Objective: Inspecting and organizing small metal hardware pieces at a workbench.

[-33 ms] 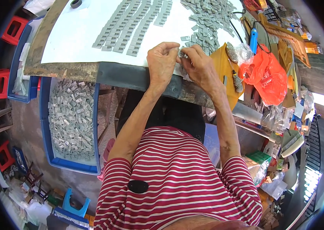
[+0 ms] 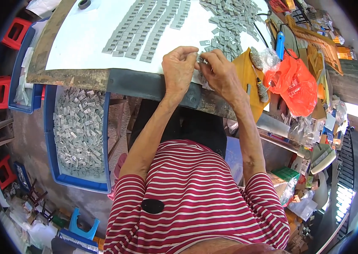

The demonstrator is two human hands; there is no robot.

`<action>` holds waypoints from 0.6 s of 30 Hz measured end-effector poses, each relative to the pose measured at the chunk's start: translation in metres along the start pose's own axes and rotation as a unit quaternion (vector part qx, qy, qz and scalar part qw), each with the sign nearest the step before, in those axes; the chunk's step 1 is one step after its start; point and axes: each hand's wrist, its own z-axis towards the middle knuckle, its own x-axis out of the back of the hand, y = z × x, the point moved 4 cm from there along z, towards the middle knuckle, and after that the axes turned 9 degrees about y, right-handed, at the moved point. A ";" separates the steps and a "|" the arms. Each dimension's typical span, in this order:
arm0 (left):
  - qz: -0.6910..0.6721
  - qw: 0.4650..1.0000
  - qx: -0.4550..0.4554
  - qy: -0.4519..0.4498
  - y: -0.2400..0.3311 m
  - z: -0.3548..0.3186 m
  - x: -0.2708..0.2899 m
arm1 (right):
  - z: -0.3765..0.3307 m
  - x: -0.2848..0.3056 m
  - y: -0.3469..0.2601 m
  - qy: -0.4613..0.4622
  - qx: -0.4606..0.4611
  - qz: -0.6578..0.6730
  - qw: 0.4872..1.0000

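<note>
Over the table's near edge, my left hand (image 2: 178, 71) is closed, its thumb and forefinger pinched together. What lies between these fingertips is too small to make out. Close beside it, my right hand (image 2: 221, 74) has its fingers curled around a small grey piece (image 2: 201, 60), mostly hidden by them. Just beyond my hands lies a loose heap of flat grey rectangular pieces (image 2: 226, 42) on white sheeting (image 2: 81, 46). Farther left, similar pieces stand in neat overlapping rows (image 2: 134, 31), each with a dark mark.
Left below the table, a blue-rimmed tray (image 2: 48, 139) holds many grey pieces. A yellow-brown envelope (image 2: 246, 72), a screwdriver (image 2: 257, 75), a red plastic bag (image 2: 295, 84) and a blue-handled tool (image 2: 280, 44) lie to the right. A black ring (image 2: 84, 4) sits at the far left.
</note>
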 end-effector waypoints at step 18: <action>0.209 0.960 -0.173 0.066 0.015 -0.002 0.027 | 0.041 -0.038 0.024 0.004 0.067 -0.022 0.997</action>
